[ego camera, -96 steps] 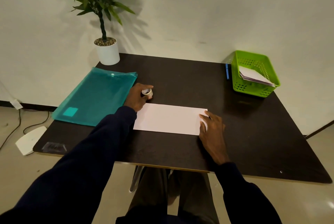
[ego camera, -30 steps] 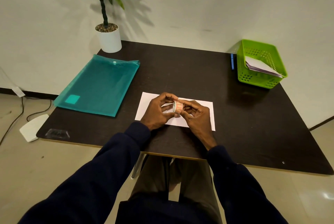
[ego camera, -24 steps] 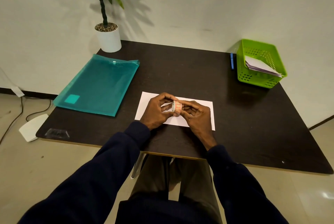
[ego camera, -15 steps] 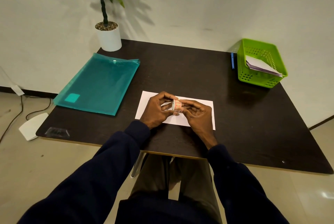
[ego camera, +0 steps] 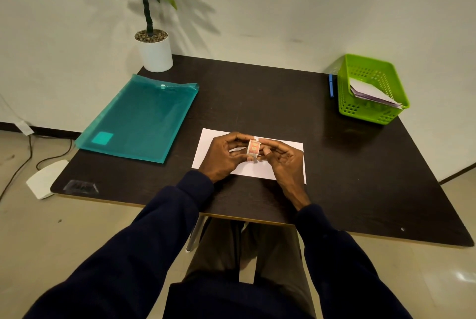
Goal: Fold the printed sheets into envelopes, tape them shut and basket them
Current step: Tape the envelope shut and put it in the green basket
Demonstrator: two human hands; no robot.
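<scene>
Both hands meet in the middle of the frame, just above a white folded sheet (ego camera: 253, 171) that lies flat on the dark surface (ego camera: 257, 97). Between them is a small tape roll (ego camera: 253, 147), reddish and patterned, held up off the paper. The left hand (ego camera: 221, 155) has its fingers (ego camera: 238, 138) curled round the roll from the left. The right hand (ego camera: 286, 161) pinches the roll's right side with forefinger and thumb, and its other fingers (ego camera: 277, 155) are loosely bent. In the upper right of the frame a green basket (ego camera: 371, 112) stands at the surface's far corner with folded envelopes (ego camera: 371, 92) inside, and a blue pen (ego camera: 331, 85) lies just beside its left wall. Left of centre a teal plastic folder (ego camera: 144, 117) lies flat, and behind it stands a potted plant (ego camera: 155, 54).
</scene>
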